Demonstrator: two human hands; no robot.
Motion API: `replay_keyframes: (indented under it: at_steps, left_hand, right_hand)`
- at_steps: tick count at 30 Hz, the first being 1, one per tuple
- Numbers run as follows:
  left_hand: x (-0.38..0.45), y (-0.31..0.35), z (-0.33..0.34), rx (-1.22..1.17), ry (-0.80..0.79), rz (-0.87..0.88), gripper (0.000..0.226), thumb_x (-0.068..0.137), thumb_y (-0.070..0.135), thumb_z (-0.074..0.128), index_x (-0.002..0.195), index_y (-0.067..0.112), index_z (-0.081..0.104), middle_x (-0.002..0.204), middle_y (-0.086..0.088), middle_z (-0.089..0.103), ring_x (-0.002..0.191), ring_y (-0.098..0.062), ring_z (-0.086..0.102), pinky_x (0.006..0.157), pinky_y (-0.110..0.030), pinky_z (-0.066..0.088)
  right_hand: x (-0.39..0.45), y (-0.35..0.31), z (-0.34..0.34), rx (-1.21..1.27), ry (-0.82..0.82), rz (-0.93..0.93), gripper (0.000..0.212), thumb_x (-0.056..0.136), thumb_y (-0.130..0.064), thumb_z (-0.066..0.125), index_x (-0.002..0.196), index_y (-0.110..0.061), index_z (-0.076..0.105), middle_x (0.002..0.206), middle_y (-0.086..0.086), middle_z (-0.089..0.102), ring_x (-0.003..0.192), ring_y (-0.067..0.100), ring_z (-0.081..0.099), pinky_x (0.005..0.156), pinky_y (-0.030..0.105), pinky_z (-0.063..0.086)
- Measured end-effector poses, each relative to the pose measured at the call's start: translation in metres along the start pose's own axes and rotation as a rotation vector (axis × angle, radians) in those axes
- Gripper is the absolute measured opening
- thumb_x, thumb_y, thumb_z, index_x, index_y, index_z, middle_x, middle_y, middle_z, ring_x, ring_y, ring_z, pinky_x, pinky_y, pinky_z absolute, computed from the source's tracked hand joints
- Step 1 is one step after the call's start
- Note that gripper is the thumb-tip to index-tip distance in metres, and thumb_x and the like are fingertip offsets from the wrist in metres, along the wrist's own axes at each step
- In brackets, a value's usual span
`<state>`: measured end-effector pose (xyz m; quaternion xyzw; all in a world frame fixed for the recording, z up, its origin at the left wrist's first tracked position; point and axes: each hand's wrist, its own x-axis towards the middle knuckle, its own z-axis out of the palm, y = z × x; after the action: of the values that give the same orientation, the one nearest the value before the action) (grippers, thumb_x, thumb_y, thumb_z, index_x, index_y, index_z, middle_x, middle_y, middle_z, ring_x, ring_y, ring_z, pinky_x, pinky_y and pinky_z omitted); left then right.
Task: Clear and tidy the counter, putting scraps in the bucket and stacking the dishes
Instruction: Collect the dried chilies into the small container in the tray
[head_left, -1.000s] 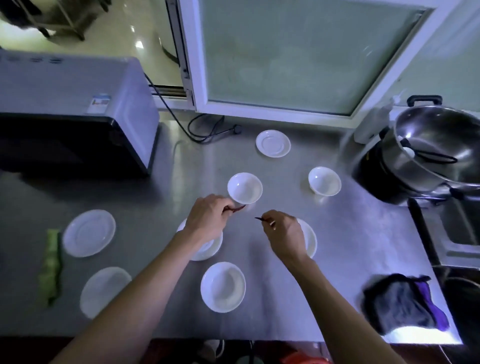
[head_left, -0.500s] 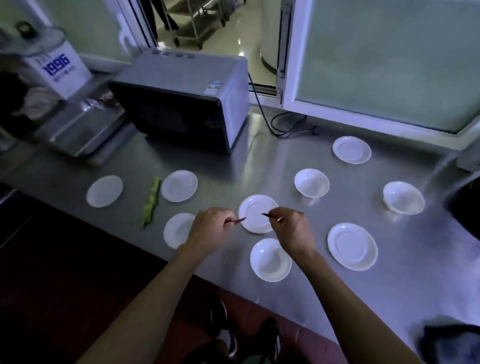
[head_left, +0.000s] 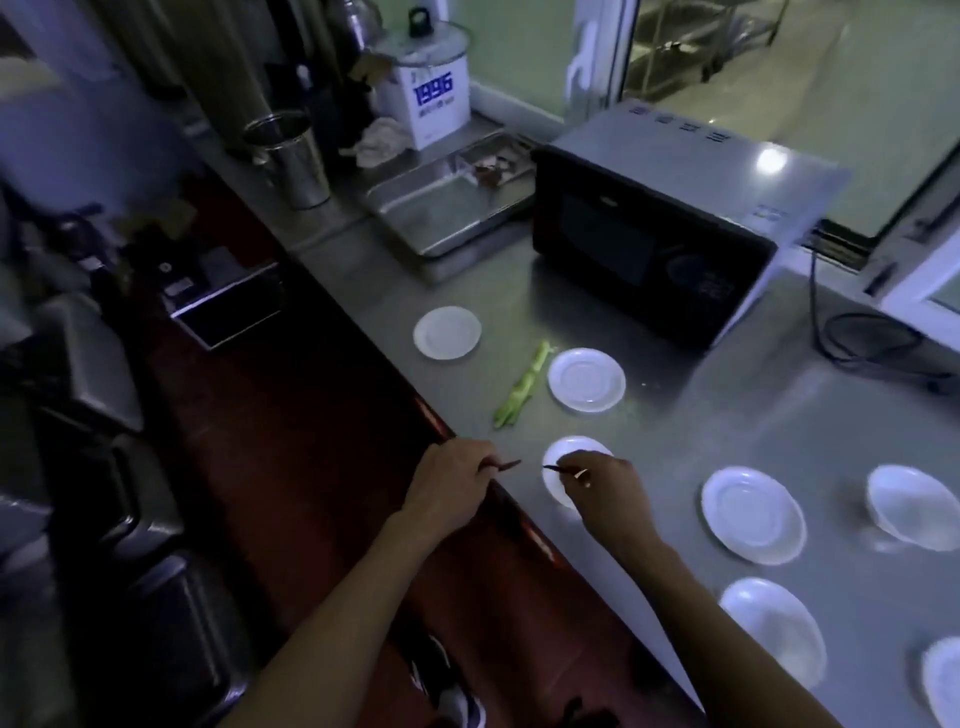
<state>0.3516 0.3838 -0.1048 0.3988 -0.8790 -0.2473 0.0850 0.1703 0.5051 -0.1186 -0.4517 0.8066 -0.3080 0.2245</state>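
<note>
Since half a second ago the view has swung left: the dark microwave oven (head_left: 654, 228) now sits upper right, and a shallow steel tray (head_left: 441, 208), a steel cup (head_left: 291, 156) and a white lidded tub marked 1996 (head_left: 431, 98) have come into sight. Both hands have travelled to the near edge of the grey steel table (head_left: 779, 395).

The left hand (head_left: 452, 488) is pinched shut on a thin dark reddish scrap (head_left: 506, 464), held over the floor just off the edge. The right hand (head_left: 608, 493) is pinched on a second dark scrap (head_left: 556, 469), above a small white saucer (head_left: 563, 467) which it partly hides.

Risk: both grips are fingertip pinches on slender pieces; a slackened pinch on the left would drop its scrap to the floor. No bucket can be identified for certain.

Count: two dark scraps, one per hand; one green vegetable strip (head_left: 519, 395) lying on the table; seven white dishes visible, none stacked, one cut by the frame edge.
</note>
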Motion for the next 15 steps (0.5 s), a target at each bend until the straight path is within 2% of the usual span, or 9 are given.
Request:
replay_keyframes:
  at_steps: [2, 5, 8, 15]
  left_hand:
    - [0.006, -0.032, -0.023, -0.014, 0.042, -0.025, 0.011, 0.091, 0.023, 0.063, 0.098, 0.022, 0.071, 0.104, 0.005, 0.070, 0.102, -0.019, 0.062, 0.090, -0.040, 0.047]
    - [0.019, -0.077, -0.059, -0.017, 0.077, -0.043, 0.015, 0.092, 0.024, 0.062, 0.104, 0.023, 0.071, 0.109, 0.006, 0.069, 0.107, -0.018, 0.059, 0.095, -0.041, 0.044]
    - [0.025, -0.122, -0.090, -0.026, 0.106, -0.072, 0.014, 0.092, 0.024, 0.063, 0.104, 0.024, 0.070, 0.105, 0.007, 0.068, 0.105, -0.017, 0.059, 0.094, -0.042, 0.044]
    - [0.032, -0.199, -0.135, 0.006, 0.118, -0.130, 0.015, 0.094, 0.026, 0.061, 0.107, 0.027, 0.068, 0.106, 0.009, 0.066, 0.104, -0.013, 0.059, 0.095, -0.041, 0.045]
  right_hand:
    - [0.019, -0.032, 0.024, -0.035, -0.012, -0.038, 0.018, 0.085, -0.012, 0.068, 0.096, -0.022, 0.078, 0.091, -0.003, 0.076, 0.083, 0.018, 0.068, 0.074, 0.032, 0.052]
    - [0.052, -0.080, 0.053, -0.068, -0.039, -0.094, 0.019, 0.088, -0.015, 0.066, 0.100, -0.023, 0.078, 0.094, -0.002, 0.076, 0.085, 0.020, 0.069, 0.076, 0.037, 0.054]
    - [0.080, -0.123, 0.078, -0.060, -0.036, -0.142, 0.020, 0.088, -0.014, 0.066, 0.103, -0.022, 0.077, 0.097, -0.003, 0.077, 0.085, 0.018, 0.070, 0.078, 0.036, 0.055]
    - [0.117, -0.179, 0.124, -0.041, -0.066, -0.168, 0.019, 0.086, -0.017, 0.067, 0.100, -0.026, 0.077, 0.096, -0.008, 0.076, 0.085, 0.013, 0.070, 0.081, 0.032, 0.054]
